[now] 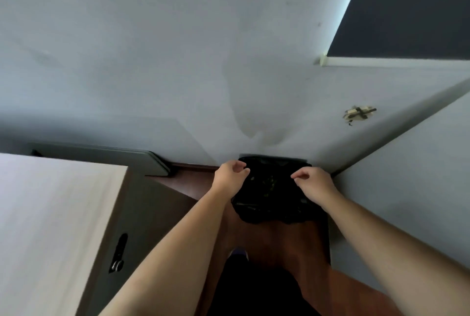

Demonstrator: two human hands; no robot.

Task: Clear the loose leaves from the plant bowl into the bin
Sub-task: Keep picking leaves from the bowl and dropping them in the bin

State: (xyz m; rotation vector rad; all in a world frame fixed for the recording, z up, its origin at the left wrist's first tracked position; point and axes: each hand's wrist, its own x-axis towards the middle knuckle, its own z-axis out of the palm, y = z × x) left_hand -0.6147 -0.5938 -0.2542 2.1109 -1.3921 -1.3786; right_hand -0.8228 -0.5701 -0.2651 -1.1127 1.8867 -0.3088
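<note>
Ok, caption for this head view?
Over the black-lined bin in the corner, left hand and right hand hover, fingers curled.

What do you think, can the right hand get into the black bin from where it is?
Probably yes. The right hand hangs just above the open top of the black bin, on its right side, and nothing shows between them. The wall is close beside it, yet seems to leave room.
</note>
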